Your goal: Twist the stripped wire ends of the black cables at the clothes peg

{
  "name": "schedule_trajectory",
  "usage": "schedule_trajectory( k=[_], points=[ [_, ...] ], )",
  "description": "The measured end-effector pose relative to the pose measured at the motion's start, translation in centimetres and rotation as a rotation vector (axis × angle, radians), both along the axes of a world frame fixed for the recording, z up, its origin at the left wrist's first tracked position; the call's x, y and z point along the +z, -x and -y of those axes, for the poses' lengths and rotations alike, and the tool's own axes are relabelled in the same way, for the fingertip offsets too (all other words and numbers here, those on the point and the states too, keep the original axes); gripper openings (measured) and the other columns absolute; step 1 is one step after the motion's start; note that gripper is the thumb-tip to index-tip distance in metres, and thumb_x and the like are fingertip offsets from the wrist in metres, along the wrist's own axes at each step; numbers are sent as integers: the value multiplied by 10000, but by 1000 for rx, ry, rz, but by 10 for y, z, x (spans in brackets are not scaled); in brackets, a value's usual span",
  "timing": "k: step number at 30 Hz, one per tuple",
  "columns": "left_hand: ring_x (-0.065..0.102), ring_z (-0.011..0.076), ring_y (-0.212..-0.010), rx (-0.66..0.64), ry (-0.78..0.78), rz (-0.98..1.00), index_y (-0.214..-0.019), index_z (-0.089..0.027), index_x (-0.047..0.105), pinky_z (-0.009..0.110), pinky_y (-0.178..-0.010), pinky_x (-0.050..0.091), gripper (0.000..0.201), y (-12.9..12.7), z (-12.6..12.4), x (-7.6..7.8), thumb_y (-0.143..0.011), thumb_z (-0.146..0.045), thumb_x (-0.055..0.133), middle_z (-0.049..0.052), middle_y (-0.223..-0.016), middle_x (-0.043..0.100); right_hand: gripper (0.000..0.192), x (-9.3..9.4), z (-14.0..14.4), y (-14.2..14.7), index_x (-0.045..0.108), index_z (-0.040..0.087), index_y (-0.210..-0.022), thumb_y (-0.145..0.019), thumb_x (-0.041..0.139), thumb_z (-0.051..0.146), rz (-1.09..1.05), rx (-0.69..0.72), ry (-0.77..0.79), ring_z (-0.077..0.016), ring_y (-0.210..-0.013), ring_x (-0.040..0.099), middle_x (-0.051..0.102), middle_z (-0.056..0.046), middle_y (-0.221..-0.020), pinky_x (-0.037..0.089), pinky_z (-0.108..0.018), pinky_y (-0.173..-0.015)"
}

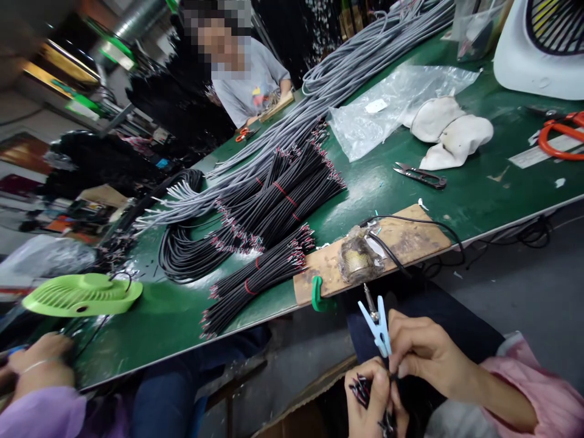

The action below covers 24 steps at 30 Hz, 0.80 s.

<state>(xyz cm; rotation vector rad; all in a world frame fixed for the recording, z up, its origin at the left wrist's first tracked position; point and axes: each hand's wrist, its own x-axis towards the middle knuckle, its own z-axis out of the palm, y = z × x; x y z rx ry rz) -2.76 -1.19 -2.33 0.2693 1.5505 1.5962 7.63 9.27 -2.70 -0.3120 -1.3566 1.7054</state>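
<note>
In my left hand (371,398) is a bunch of short black wires (360,390), its stripped ends showing red and white at the fist. My right hand (422,350) is closed in a pinch beside it, thumb and fingertips on a black cable (393,376) next to the left thumb. A light blue clothespin (378,328) stands up just above both hands, its lower end against the right fingers; what it grips is hidden. Behind it, a pointed metal tip (369,301) sticks out below the board's edge.
A wooden board (415,234) carries a brownish lump (358,258) and a green clamp (316,294). Bundled black cables (274,207), grey cables (356,67), thread snips (422,176), orange scissors (559,137) and a green fan (84,295) lie on the table. A co-worker's hand (43,356) is at left; another person sits opposite.
</note>
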Motion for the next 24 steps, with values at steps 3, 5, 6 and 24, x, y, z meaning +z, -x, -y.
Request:
schedule_trajectory(
  k=[3,5,6,24],
  points=[
    [417,21,-297,-107,-74,29,-620,-155,645,131,-334,321,393,3,-2,-3,-678,-506,812,-22,-468,584,223,-7,8,8,702,169,-699,-804,766,355,-83,99,308,-131,-672,505,591,-2,-671,378,-266,-648],
    [501,56,-347,-158,-145,-47,-647,-173,694,151,-351,374,361,6,-4,-3,-660,-511,820,0,-532,627,341,-10,12,11,657,158,-678,-786,750,468,-117,206,457,-110,-610,470,529,20,-659,368,-246,-596],
    [542,78,-389,-170,-174,-112,-679,-187,726,165,-369,403,335,7,-5,-1,-650,-505,828,14,-584,654,388,-10,12,10,637,154,-684,-787,727,518,-123,251,494,-102,-586,454,506,27,-654,363,-239,-578],
    [466,109,-391,-191,-273,-706,-619,-244,766,225,-418,324,192,23,-30,24,-717,-409,774,-6,-461,605,464,24,-28,33,641,105,-759,-810,680,564,-203,374,634,-97,-589,446,536,-16,-691,328,-214,-537]
  ],
)
